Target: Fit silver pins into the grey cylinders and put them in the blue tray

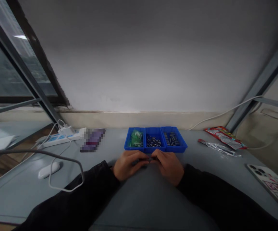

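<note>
A blue plastic tray (155,139) with three compartments sits on the grey worktop (21,199), at the lower middle of the frame. Its left compartment holds a heap of small green parts (136,139), too small to identify. The middle one holds loose metal pins (153,141) with dark ends, lying every which way. The right one holds short dark blocks (172,139), packed closely together.

Just below the tray's front edge, the left grip (128,165) and the right grip (169,166) come together, both closed, with their fingertips meeting on a small dark piece (150,158). The fingers hide most of it, and its exact form is too small to tell. Black sleeves (81,192) run from both wrists toward the lower corners.

To the left of the tray lie a pixelated purple object (93,140) and a white power strip (60,139) with a plugged-in white charger (66,130). A white computer mouse (48,170) rests nearer the lower left, beneath a looping cable (64,170). To the right lie a crumpled foil strip (218,148) and a red-and-white packet (225,138), and a patterned phone (271,183) sits at the right edge of the worktop
</note>
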